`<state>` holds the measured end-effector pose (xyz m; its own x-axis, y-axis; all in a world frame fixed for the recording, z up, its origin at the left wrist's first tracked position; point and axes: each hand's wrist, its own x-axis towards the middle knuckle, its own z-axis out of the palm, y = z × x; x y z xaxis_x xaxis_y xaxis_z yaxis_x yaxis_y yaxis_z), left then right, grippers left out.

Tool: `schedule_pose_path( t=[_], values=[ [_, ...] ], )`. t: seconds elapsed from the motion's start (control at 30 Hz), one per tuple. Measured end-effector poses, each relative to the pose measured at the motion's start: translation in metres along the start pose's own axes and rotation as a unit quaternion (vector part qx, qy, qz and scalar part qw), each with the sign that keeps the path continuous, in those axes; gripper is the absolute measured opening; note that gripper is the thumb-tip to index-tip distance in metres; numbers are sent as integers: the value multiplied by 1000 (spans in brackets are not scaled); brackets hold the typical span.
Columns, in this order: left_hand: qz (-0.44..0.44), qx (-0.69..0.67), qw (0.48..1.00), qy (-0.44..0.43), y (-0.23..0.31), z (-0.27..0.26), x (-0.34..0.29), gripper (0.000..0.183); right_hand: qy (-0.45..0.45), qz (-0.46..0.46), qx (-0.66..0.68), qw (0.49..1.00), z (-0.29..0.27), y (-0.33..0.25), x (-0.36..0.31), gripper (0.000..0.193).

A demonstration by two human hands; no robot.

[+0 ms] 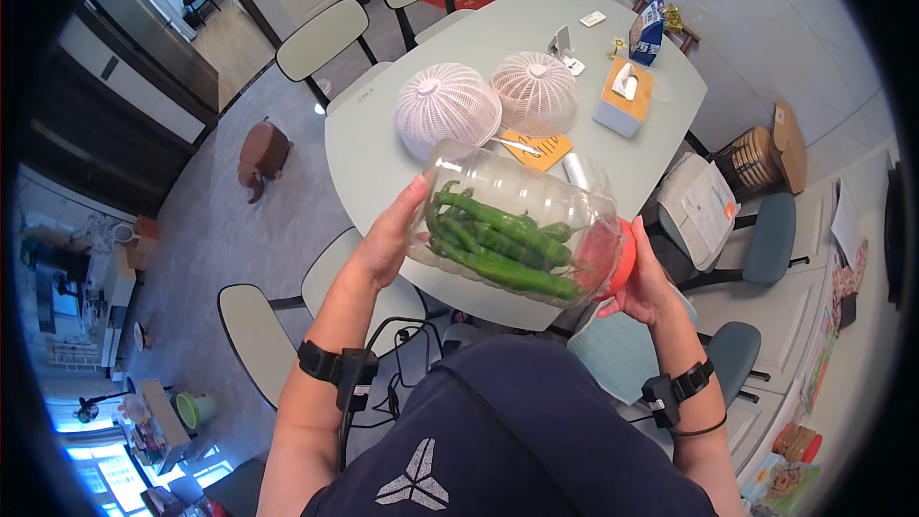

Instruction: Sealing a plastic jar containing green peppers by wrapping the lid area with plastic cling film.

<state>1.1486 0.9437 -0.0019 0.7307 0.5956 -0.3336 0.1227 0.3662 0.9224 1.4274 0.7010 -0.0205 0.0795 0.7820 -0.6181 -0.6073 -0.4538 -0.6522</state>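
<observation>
A large clear plastic jar lies on its side in the air between my hands, over the near edge of the table. Long green chili peppers rest inside it along the lower wall. My left hand is closed round the jar's bottom end, some fingers hidden behind it. At the other end, my right hand grips the red lid, thumb on the far side and fingers curled at the near side. Whether the lid is fully screwed on, I cannot tell.
On the pale table stand two mesh food covers, a tissue box, a phone stand, a blue bag and an orange card. Chairs surround it. A brown animal-shaped stool stands on the floor at left.
</observation>
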Motion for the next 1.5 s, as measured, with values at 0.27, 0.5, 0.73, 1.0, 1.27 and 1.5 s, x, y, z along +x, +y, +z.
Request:
schedule_pose_path(
  t=[0.27, 0.5, 0.73, 1.0, 1.27, 1.5],
  values=[
    [-22, -38, 999, 1, 2, 2, -1, 94, -26, -51, -16, 998, -12, 9, -1, 88],
    [-37, -24, 999, -28, 1, 0, 5, 95, -42, -122, -29, 991, -22, 20, -1, 90],
    [-25, 27, 999, -25, -6, -5, 5, 87, 3, -108, 16, 994, -10, 3, -6, 88],
    [108, -39, 993, -23, -17, 5, 14, 81, 4, -22, -18, 1000, -4, -5, -10, 88],
    [10, -61, 996, -62, -5, 7, 7, 88, 68, -83, 2, 994, 2, 0, -7, 82],
    [-46, -77, 995, -43, -7, 6, 8, 101, 33, -95, 3, 995, -11, 9, -5, 79]
  ],
)
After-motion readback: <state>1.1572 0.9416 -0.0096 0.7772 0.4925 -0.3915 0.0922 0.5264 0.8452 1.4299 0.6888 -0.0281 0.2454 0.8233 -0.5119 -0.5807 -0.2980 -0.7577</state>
